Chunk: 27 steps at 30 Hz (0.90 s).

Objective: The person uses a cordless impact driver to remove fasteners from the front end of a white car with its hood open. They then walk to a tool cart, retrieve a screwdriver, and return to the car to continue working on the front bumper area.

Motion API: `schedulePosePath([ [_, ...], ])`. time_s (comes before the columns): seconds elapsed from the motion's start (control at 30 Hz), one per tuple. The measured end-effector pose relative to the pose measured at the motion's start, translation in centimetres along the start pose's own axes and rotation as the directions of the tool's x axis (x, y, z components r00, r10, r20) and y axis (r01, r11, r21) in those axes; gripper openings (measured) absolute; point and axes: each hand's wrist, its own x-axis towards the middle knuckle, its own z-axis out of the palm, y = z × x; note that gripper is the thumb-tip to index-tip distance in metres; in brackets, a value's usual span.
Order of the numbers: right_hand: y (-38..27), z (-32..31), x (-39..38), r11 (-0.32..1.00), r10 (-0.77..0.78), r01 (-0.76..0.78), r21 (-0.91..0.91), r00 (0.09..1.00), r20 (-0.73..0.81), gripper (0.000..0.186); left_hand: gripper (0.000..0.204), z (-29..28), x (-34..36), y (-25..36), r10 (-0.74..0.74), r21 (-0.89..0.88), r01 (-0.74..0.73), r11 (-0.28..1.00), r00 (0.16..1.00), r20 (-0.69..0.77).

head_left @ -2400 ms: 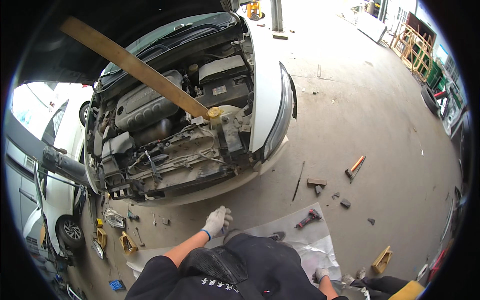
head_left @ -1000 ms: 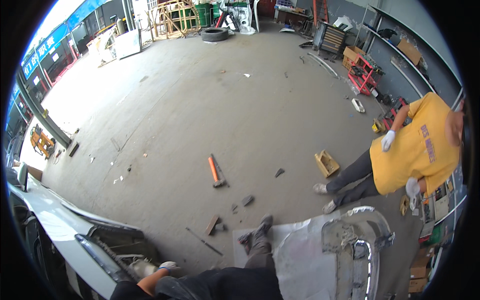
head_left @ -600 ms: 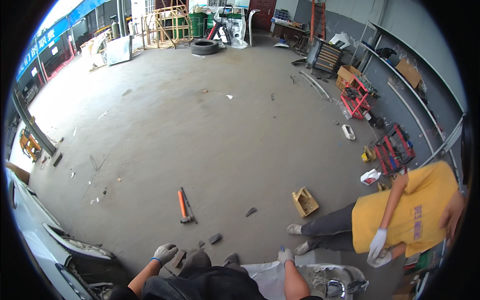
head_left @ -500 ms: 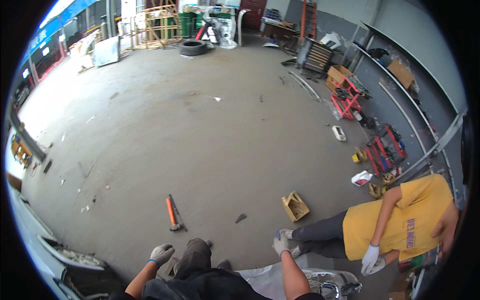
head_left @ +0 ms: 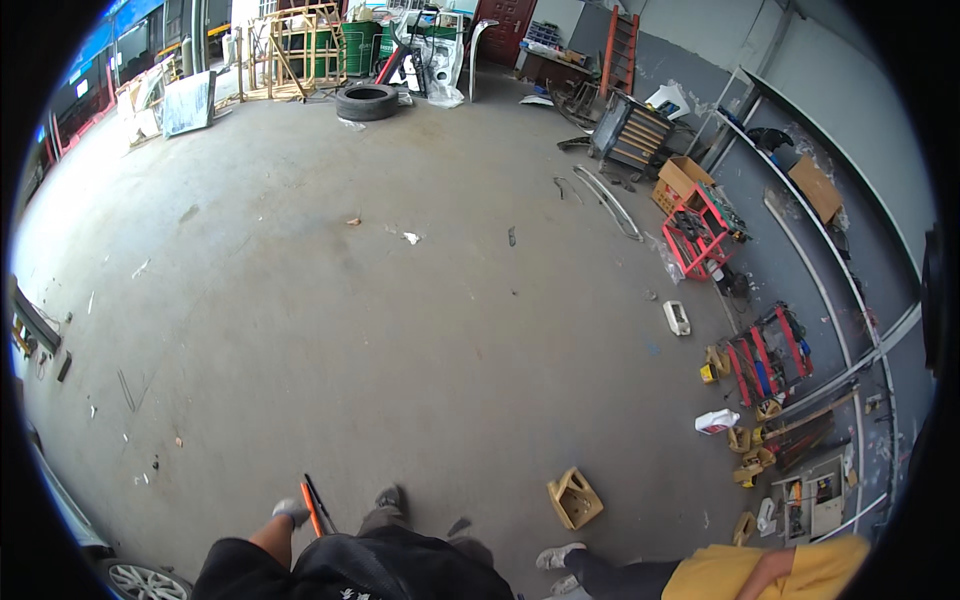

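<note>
My left hand (head_left: 291,511), in a pale work glove, reaches down at the lower edge, just left of a hammer (head_left: 312,512) with an orange handle. Its fingers are too small and unclear to tell whether they are apart or closed. Beside the hammer lies a thin black bar (head_left: 318,495), close along the orange handle. The lower ends of both tools are hidden behind my dark clothing. My right hand is out of the picture. Near my dark shoe (head_left: 391,497), a small dark flake-like piece (head_left: 459,526) rests on the floor.
A cut-open tan jug (head_left: 577,500) lies right of my feet. Beyond it stands a co-worker in a yellow shirt (head_left: 735,572). Red tool racks (head_left: 768,355), bottles and a drawer cabinet (head_left: 630,133) line the right wall. A tyre (head_left: 366,102) lies far off; a car wheel (head_left: 148,582) shows lower left.
The view has tilted up, so the tools and jug sit lower in the picture. My left hand has come beside the hammer. My right hand has left the view.
</note>
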Motion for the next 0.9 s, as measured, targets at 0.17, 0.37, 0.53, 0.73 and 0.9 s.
schedulePosePath([
  [0.17, -7.1, -3.4, 5.7, 0.960, 0.170, -0.176, 0.216, 0.984, 0.049, 0.061, 0.038, -19.8, 1.3, 22.6, 0.338, 0.206, -0.273, 0.940, 0.830, -0.444],
  [0.37, -6.8, 6.3, 15.4, 0.970, 0.116, -0.207, 0.127, 0.854, 0.507, 0.064, 0.031, -26.0, 3.2, 46.9, 0.603, 0.070, -0.660, 0.748, 0.633, -0.485],
  [0.53, -9.2, -4.0, 33.0, 0.998, -0.014, 0.041, -0.050, 0.892, 0.452, 0.079, 0.039, -22.1, 3.5, 56.7, 0.694, 0.559, -0.574, 0.598, 0.720, -0.004],
  [0.73, -18.3, -29.2, 50.0, 0.970, 0.207, -0.210, 0.125, 0.978, 0.037, 0.040, 0.034, -22.5, 2.2, 67.8, 0.391, 0.102, -0.387, 0.916, 0.920, -0.023],
  [0.9, -28.3, -47.1, 57.7, 0.963, 0.116, -0.073, 0.260, 0.982, -0.152, 0.035, 0.034, -23.4, 5.2, 78.0, 0.209, 0.163, -0.203, 0.965, 0.978, -0.016],
])
